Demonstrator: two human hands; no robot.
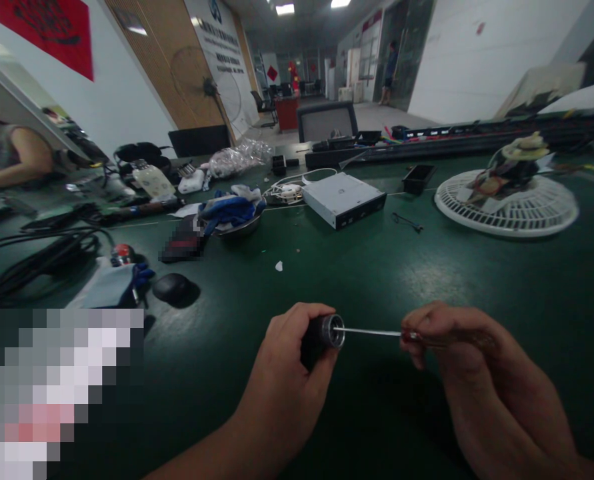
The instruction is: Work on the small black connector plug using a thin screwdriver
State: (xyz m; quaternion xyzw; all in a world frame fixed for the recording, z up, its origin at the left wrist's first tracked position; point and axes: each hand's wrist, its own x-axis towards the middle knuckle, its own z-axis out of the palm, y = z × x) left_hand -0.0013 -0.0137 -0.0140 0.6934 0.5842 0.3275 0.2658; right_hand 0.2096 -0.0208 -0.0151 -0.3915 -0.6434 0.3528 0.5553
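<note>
My left hand is wrapped round a dark cylinder with a metal-rimmed open end, which looks like a flashlight body, and turns that end to the right. In my right hand is a screwdriver, its thin metal shaft pointing left. The shaft's tip reaches into the cylinder's open end; what it touches inside is hidden. Fingers cover most of the reddish see-through handle. Both hands are just above the green table.
A disc drive lies ahead, with a white fan grille and motor to its right. Leftward are a bowl with blue cloth, a black mouse and black cables. Another person sits at the far left.
</note>
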